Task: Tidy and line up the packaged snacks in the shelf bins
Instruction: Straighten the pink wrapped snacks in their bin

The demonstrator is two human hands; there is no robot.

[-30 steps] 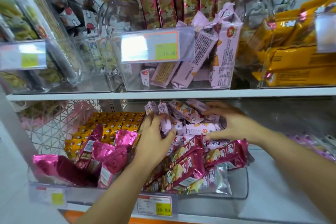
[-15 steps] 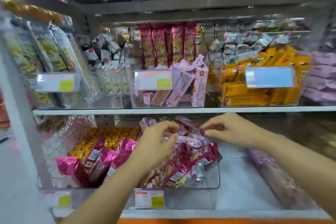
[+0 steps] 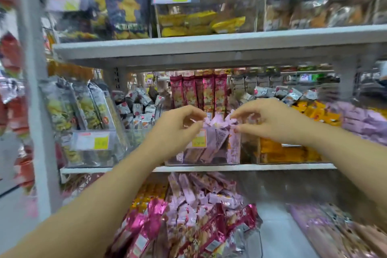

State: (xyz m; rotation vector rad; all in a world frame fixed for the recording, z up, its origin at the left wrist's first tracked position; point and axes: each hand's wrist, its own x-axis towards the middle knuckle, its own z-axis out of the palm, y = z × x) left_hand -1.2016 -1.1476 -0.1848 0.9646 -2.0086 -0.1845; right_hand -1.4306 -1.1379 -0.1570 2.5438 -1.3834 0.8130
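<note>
Middle shelf, clear bin (image 3: 173, 158): jumbled pale pink snack packets (image 3: 211, 148), with dark pink packs (image 3: 199, 92) standing upright behind. Our left grip (image 3: 178, 125) and right grip (image 3: 270, 121) each pinch the packets' top edges above the bin. The bin to the right holds orange packets (image 3: 282, 153). The price tag (image 3: 199, 139) has a yellow patch, but its print is too blurred for us to read.

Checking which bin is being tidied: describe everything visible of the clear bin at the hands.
The clear bin is see-through plastic, upright on the middle shelf. Inside, pale pink packets lean loosely, tops above its rim. A yellow-patched price label hangs on its front. The left hand and right hand pinch packet tops, not plainly the bin.
</note>
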